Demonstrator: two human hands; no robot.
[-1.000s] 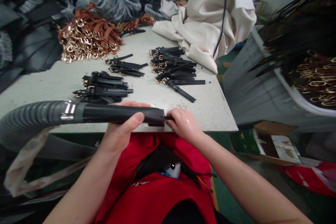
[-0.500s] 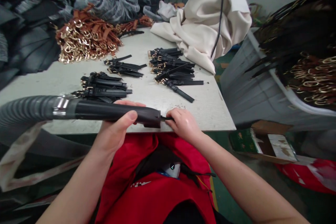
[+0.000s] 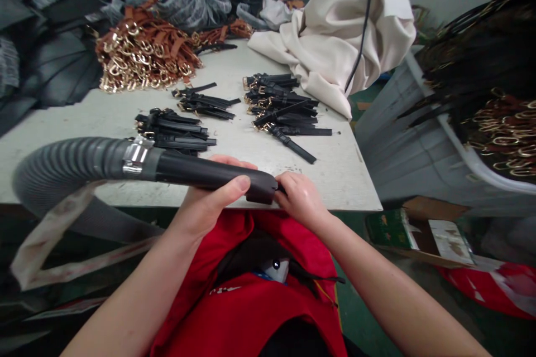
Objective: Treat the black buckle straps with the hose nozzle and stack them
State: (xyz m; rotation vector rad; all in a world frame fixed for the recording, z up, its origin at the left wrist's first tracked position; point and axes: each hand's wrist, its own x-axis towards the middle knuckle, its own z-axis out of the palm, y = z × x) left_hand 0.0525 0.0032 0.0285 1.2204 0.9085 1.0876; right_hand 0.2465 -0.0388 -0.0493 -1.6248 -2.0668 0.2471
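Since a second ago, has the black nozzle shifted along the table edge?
Yes. The nozzle slid slightly right along the table, toward its right corner, closing on the right hand.

Strap piles (image 3: 285, 109) on table (image 3: 335, 178), behind nozzle (image 3: 209, 172).

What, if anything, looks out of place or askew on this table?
One black strap slants out from the right-hand pile; the cream cloth droops over the table edge. Otherwise nothing stands out.

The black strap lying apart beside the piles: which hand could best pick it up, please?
Likely the right hand: it lies nearer the strap, at the nozzle tip, while the left hand grips the nozzle.
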